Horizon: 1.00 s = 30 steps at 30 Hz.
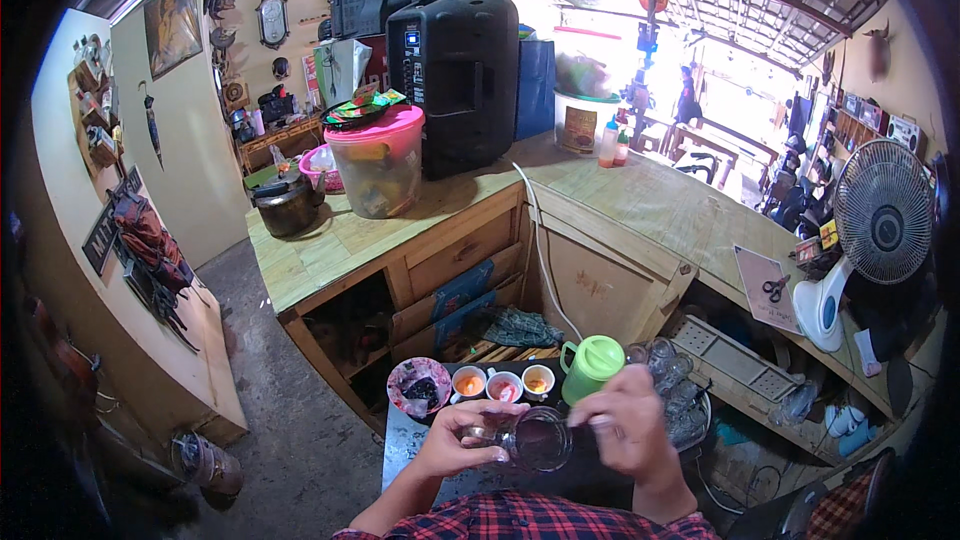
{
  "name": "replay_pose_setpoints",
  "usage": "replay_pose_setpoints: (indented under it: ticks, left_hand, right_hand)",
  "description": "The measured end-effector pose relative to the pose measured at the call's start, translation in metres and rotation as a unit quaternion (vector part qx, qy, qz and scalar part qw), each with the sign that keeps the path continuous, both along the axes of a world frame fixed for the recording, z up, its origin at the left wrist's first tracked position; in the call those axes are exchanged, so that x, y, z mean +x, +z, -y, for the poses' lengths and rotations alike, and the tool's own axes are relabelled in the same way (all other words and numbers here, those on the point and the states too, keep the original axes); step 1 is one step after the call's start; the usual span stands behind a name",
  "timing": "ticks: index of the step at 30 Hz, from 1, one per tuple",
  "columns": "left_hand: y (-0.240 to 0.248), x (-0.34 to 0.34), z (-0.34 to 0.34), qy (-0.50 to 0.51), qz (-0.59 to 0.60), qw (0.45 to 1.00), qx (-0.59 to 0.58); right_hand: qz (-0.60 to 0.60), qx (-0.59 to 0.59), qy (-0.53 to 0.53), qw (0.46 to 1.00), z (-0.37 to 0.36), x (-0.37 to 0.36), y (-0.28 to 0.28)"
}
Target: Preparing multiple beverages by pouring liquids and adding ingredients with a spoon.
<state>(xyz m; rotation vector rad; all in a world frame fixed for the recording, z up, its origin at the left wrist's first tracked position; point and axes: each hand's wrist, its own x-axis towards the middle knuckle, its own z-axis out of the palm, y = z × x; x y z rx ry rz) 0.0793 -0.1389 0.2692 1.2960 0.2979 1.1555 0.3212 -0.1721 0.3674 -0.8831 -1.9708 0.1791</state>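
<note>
My left hand (462, 440) is closed around a clear glass mug (540, 438), which is tipped on its side with its mouth toward the right. By the mug's rim is my right hand (628, 428), its fingers curled together; whether something small is pinched in them is hidden. Just beyond the hands stand several white cups (505, 387) with orange and pink contents. Left of the cups is a pink-patterned bowl (419, 387) with something dark in it. A lime green lidded pitcher (594, 368) stands behind my right hand.
Several upturned glasses (684, 395) crowd a tray at the right. Past the low dark table (398, 450) runs an L-shaped wooden counter (640, 190), bearing a black speaker (455, 85), a pink-lidded tub (376, 165), a dark pot (287, 204), scissors (775, 287) and a fan (884, 208).
</note>
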Motion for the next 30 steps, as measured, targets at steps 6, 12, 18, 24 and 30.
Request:
replay_pose_setpoints:
  ticks: [6, 12, 18, 24, 30]
  left_hand:
    - [0.007, 0.003, 0.001, 0.123, -0.028, 0.983, 0.135]
    - [0.017, 0.006, 0.004, 0.222, -0.141, 0.940, 0.217]
    - [0.012, 0.009, 0.007, 0.243, -0.103, 0.940, 0.217]
    - [0.012, 0.008, 0.006, 0.243, -0.114, 0.936, 0.229]
    - [0.014, 0.005, 0.005, 0.245, -0.141, 0.930, 0.237]
  right_hand:
    - [-0.033, -0.099, 0.017, 0.994, 0.002, 0.001, 0.001]
    - [-0.014, -0.196, 0.137, 0.971, 0.003, -0.005, -0.017]
    - [-0.057, -0.218, 0.057, 0.973, 0.009, -0.006, -0.001]
    - [-0.271, -0.227, 0.122, 0.928, 0.013, 0.008, -0.011]
    - [-0.141, -0.243, 0.167, 0.945, 0.008, 0.003, -0.016]
